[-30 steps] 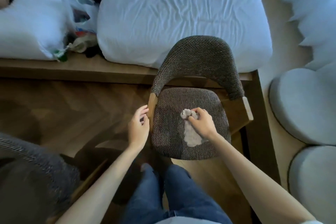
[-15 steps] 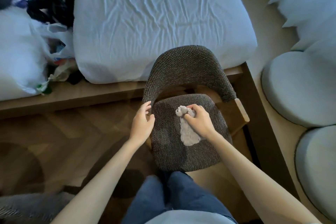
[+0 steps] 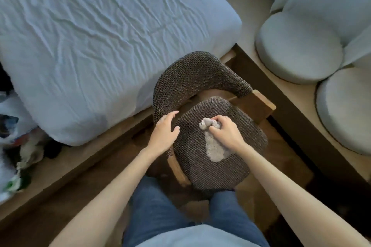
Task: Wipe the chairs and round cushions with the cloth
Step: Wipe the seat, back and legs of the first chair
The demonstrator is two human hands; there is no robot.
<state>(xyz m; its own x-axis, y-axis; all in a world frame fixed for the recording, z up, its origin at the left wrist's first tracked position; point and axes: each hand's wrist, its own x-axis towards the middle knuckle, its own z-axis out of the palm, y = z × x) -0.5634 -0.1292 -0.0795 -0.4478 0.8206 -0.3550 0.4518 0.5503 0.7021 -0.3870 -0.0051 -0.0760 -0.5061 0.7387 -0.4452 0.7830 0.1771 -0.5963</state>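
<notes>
Cloth (image 3: 214,147) bunched in my right hand (image 3: 224,131), fingers closed over its top, loose tail trailing back toward me on the chair (image 3: 210,166) seat; soft, light, best gripped wadded. Left hand (image 3: 163,131) open, resting at the backrest's end. Round cushions (image 3: 297,52) lie well beyond my right hand, looking soft and yielding.

i look down on a dark woven chair (image 3: 202,78) with a curved back and a wooden frame, and my right hand (image 3: 226,131) is closed around a pale grey cloth (image 3: 213,147) that lies pressed on the seat, with a small bunch of it sticking out past the knuckles. my left hand (image 3: 164,132) rests with spread fingers on the left end of the chair back, just beside the seat edge. behind the chair is a bed with a wrinkled white sheet (image 3: 96,36), and on the right two round cushions (image 3: 297,50) lie touching each other on a low light platform (image 3: 281,94).
</notes>
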